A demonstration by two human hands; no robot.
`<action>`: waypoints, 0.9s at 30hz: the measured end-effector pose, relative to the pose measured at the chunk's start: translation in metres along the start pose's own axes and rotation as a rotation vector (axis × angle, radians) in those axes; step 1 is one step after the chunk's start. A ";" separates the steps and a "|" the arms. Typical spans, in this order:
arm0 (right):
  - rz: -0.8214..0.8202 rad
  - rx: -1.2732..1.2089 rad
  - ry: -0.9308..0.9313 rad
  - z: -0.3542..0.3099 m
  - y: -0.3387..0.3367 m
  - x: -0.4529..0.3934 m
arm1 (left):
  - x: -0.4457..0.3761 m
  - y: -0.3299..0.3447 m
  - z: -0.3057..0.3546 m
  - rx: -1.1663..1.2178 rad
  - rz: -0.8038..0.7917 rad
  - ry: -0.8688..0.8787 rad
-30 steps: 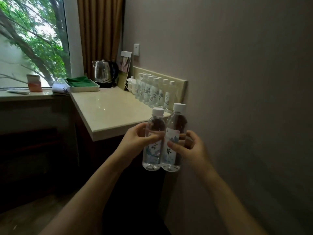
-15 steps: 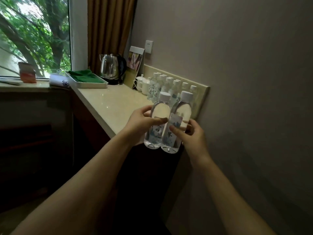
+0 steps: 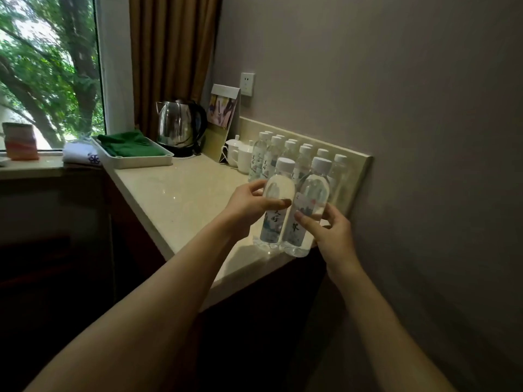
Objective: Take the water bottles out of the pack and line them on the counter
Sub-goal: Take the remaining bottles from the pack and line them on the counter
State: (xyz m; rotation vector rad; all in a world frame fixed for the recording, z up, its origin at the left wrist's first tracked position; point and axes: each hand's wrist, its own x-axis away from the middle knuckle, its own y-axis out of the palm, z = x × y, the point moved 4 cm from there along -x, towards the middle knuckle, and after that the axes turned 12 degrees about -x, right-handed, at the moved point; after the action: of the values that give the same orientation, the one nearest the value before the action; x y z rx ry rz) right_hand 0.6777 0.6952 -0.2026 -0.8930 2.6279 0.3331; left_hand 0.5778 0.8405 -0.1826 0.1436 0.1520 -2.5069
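We hold two clear plastic water bottles with white caps, one in each hand, upright and side by side at the near end of the pale stone counter (image 3: 181,199). Our left hand (image 3: 249,205) wraps its thumb and fingers round the left bottle (image 3: 276,205), and our right hand (image 3: 331,236) grips the right bottle (image 3: 307,207) low on its label. Their bases sit at or just above the counter edge; we cannot tell whether they touch it. We judge the step to be setting this pair down at the front of the row of standing bottles (image 3: 288,157) along the low backsplash. The next move calls for lowering both squarely, well in from the edge, then letting go without knocking the neighbours. We count about ten white caps behind in two files, though some overlap. The pack is not in view. Beyond stand one steel kettle (image 3: 178,125), two white cups (image 3: 239,155) and one white tray (image 3: 135,161).
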 end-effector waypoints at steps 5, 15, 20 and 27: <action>0.034 0.026 0.012 0.026 0.008 -0.050 | -0.060 -0.010 -0.006 -0.039 -0.047 0.031; 0.191 0.218 0.039 0.073 0.017 -0.107 | -0.146 -0.023 -0.025 -0.087 -0.143 0.083; 0.262 0.351 0.018 0.074 0.022 -0.119 | -0.178 -0.021 -0.036 -0.108 -0.185 0.140; 0.477 0.504 0.141 0.078 0.043 -0.118 | -0.204 -0.027 -0.051 -0.528 -0.299 0.369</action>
State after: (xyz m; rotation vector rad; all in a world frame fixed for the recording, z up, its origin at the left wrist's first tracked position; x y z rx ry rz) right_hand 0.7580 0.8180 -0.2229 -0.1284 2.8273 -0.2882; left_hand 0.7298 0.9875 -0.2027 0.3845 1.0395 -2.6072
